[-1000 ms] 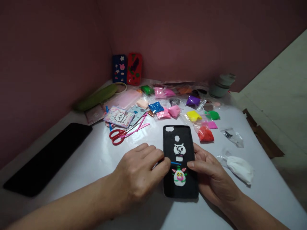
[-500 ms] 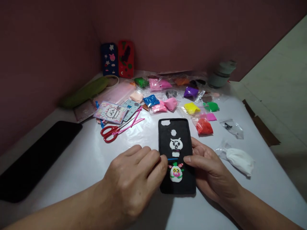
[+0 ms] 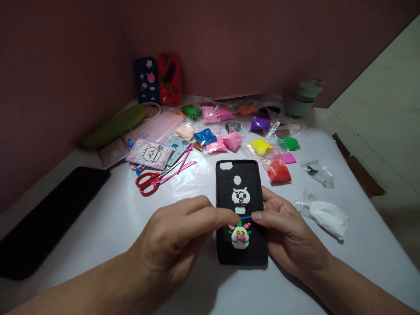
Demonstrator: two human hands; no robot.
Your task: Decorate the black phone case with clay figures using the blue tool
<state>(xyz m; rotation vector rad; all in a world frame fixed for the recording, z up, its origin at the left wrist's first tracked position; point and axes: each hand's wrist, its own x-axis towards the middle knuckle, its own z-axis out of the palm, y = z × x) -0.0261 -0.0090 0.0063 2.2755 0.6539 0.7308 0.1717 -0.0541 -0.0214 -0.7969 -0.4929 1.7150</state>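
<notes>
A black phone case lies flat with a white clay animal face on it and a round white clay figure with red-striped horns lower down. Across the case between them runs a thin blue clay strip. My left hand reaches in with its index finger stretched out, its tip at the strip's left end. Its other fingers curl underneath, and the thumb is hidden. My right hand grips the case by its right edge, thumb on top at the strip's right end.
Red-handled scissors and a pink plastic tool lie beside a character card. Several coloured clay packets spread behind the case. A white clay bag sits right; a black phone-shaped slab lies left.
My left hand has shifted right over the case, its index finger straightening from a pinch. The blue strip has moved right, up to my right thumb. My right hand keeps its hold.
</notes>
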